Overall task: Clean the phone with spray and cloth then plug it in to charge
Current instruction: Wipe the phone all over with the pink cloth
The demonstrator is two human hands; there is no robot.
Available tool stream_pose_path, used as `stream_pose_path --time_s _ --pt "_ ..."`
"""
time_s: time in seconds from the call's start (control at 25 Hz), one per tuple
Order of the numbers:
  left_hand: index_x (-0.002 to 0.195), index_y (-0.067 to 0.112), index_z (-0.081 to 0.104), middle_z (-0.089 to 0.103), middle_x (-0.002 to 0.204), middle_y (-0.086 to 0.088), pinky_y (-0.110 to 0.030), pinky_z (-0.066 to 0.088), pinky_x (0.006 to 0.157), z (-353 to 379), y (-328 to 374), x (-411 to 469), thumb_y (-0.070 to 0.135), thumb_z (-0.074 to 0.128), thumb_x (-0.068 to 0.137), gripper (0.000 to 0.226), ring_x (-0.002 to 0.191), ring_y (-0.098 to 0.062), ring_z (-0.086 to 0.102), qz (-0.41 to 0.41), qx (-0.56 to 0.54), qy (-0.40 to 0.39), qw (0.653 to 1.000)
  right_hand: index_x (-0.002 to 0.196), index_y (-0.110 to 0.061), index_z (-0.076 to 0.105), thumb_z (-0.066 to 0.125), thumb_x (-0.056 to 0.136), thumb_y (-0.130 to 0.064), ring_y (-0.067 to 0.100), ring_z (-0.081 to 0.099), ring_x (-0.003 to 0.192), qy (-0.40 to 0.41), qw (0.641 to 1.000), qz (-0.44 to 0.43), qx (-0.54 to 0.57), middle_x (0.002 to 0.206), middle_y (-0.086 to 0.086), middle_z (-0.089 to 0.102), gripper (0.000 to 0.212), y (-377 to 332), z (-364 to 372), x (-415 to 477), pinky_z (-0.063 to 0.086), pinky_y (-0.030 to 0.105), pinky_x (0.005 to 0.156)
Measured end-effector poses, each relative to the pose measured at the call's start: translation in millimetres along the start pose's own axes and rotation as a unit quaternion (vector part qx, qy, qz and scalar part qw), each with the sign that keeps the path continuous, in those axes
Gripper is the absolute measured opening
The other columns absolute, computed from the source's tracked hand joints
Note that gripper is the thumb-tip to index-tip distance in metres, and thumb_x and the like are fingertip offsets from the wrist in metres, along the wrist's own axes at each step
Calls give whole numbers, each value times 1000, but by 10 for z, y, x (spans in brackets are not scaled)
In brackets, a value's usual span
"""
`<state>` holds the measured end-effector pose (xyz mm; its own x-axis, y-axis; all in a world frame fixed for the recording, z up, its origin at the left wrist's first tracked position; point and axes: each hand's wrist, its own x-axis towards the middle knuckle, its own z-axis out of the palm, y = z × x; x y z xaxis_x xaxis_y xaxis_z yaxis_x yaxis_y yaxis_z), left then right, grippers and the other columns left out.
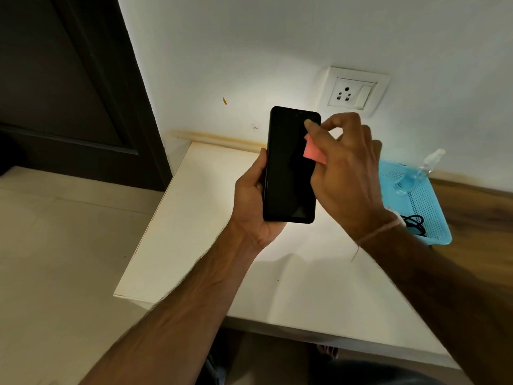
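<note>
left hand (pixel 251 202) grips phone (pixel 291 165) | right hand (pixel 345 173) presses cloth (pixel 313 152) (top edge)

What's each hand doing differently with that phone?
The left hand grips the black rectangular phone by its lower left edge; the right hand pinches a small pink cloth against its screen near the top. The left hand sits lower, the right higher. Both are at the phone.

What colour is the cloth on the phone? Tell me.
The cloth is pink, pinched by the right hand against the phone; head view.
</note>
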<state>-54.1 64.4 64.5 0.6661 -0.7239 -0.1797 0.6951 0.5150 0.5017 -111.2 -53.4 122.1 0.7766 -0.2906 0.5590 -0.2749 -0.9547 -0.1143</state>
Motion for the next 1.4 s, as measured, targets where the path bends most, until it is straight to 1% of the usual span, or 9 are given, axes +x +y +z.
stream_pose_path --time_s 0.16,0.32,0.52,0.72,0.84,1.04,1.12,1.24,1.4 --pt "144 14 58 64 127 -12 -52 38 116 -38 32 12 44 42 107 50 118 -33 58 -3 -5 -7 1000 135 -21 54 68 81 -17 29 52 104 24 999 0 38 124 11 49 55 -48 53 -54 39 30 80" --pt "124 20 74 74 115 -8 -47 52 103 -61 -14 20 47 47 103 44 106 -28 71 11 21 -20 1000 130 -19 56 61 89 -30 27 52 105 58 996 18 73 121 13 51 43 -174 111 -58 46 30 81" --pt "114 23 79 76 114 -7 -44 59 91 -74 -45 39 50 52 97 42 103 -28 74 26 19 -32 999 129 -15 46 62 81 -55 22 50 110 74 979 133 136 125 8 50 64 -338 160 63 43 25 86" --pt "107 24 82 78 109 -5 -41 62 84 -100 -23 49 50 45 102 45 99 -26 76 32 5 -20 999 131 -14 43 71 73 -25 22 47 114 55 963 116 235 128 7 47 65 -330 140 -20 51 36 90" --pt "108 23 81 78 107 -6 -42 62 83 -88 -73 60 49 44 102 45 95 -27 76 33 6 -19 999 126 -12 47 67 81 -20 21 55 105 89 952 141 257 120 9 51 50 -272 107 43 54 36 88" --pt "110 22 81 78 108 -6 -44 59 91 -105 -79 68 48 46 101 44 97 -26 76 31 -5 -28 999 120 -10 55 61 91 -27 14 56 99 111 955 148 232 115 8 57 34 -247 120 44 40 7 80" --pt "110 21 81 77 109 -7 -45 59 91 -100 -85 72 48 45 103 45 97 -27 75 33 -9 -26 999 120 -11 59 57 94 -26 13 56 99 123 956 152 219 113 8 59 30 -243 110 44 34 2 78" --pt "110 22 80 77 109 -7 -45 60 88 -87 -95 64 48 46 102 44 97 -27 75 30 -10 -28 999 124 -12 64 55 95 -21 19 54 102 145 968 97 182 114 10 60 31 -289 71 89 36 8 83" --pt "121 17 75 74 118 -8 -40 56 97 -81 -53 53 43 49 103 41 110 -28 71 13 -44 -52 998 127 -13 63 60 84 -4 29 51 105 90 989 -50 110 129 5 61 44 -440 139 -23 45 38 86"
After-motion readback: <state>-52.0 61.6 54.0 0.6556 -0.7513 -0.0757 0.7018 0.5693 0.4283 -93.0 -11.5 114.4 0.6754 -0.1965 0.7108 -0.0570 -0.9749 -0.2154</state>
